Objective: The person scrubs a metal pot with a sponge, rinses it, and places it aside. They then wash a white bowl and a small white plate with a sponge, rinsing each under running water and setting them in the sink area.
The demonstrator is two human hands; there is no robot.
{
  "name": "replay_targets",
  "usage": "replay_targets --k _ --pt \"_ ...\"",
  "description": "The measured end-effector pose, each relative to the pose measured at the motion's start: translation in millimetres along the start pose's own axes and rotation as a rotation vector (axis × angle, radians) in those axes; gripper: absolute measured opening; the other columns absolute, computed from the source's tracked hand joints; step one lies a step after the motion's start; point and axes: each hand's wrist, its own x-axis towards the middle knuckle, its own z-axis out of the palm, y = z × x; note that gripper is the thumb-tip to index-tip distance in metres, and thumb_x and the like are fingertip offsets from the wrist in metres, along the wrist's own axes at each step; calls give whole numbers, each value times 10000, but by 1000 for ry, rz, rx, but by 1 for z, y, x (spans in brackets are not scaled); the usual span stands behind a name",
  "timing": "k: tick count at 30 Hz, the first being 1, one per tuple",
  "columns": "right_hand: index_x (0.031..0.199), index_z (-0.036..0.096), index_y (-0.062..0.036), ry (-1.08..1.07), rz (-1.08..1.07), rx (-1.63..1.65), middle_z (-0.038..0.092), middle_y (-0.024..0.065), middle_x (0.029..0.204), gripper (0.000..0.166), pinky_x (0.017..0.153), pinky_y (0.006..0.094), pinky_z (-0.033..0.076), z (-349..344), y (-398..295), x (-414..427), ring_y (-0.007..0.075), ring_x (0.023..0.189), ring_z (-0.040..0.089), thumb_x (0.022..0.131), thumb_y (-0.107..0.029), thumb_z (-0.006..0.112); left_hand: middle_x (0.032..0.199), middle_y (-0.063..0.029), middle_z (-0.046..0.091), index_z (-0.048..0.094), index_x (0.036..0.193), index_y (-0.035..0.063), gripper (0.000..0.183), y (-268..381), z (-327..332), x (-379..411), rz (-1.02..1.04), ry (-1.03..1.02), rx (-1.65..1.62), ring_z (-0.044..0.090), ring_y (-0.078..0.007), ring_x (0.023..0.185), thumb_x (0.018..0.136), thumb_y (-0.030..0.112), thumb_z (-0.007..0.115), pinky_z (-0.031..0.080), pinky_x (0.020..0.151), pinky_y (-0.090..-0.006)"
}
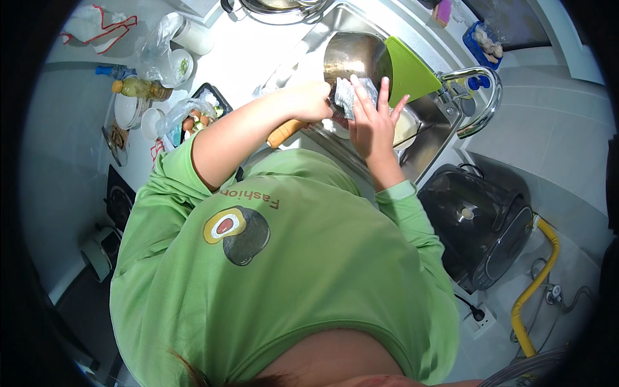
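Note:
A metal pot [355, 55] with a brown-stained outer surface is tilted over the sink [333, 24]. My left hand [309, 102] is closed around a wooden handle [285, 133] at the pot's near side; the joint between them is hidden. My right hand [375, 123] holds a crumpled grey cloth [346, 96] against the pot, fingers spread over it. Behind the pot leans a green cutting board [411, 72]. A pale round dish [405, 128] lies in the sink beside my right hand, with a thin dark stick or utensil across it.
The chrome faucet [493, 101] curves at the sink's right. Further right stands a black appliance [476, 217]. On the left counter are an oil bottle [140, 89], stacked white bowls [126, 111] and a black tray [225, 99] with eggshells. A lidded pan [285, 7] sits at the top.

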Motion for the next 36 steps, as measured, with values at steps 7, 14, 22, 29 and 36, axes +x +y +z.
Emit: replay_targets --k 7,14,22,29,36 --pt "1342 577 -204 147 -21 102 503 -23 1441 553 1083 746 26 -8 -9 36 377 1452 232 795 -227 652 712 -198 628 567 933 -73 183 0 4 1 169 138 352 639 -287 609 800 52 581 527 588 -399" --pt "1328 584 -295 -69 195 -144 540 0 1399 429 1072 732 165 -9 29 113 355 1408 327 916 -378 499 880 -255 650 574 972 -35 238 -2 21 -2 214 287 720 653 -401 866 762 71 609 530 772 -463" --pt "1139 656 27 25 904 1228 659 116 1130 444 932 328 411 40 136 76 203 1005 569 963 -361 527 799 -229 648 564 960 -21 259 -33 21 -13 302 350 534 658 -389 781 760 120 646 531 722 -470" --pt "1215 563 23 405 837 2027 652 133 1135 380 910 374 535 21 98 27 221 1041 651 998 -286 522 717 -8 525 552 1031 45 201 -80 17 -12 394 169 -56 524 -105 562 856 53 649 457 522 -275" --pt "1253 538 3 589 835 2029 630 114 1185 371 992 337 453 -10 61 -12 196 1099 602 1036 -285 454 657 12 513 510 931 37 124 -73 37 -6 312 39 -534 461 -61 433 878 -46 586 353 370 -221"
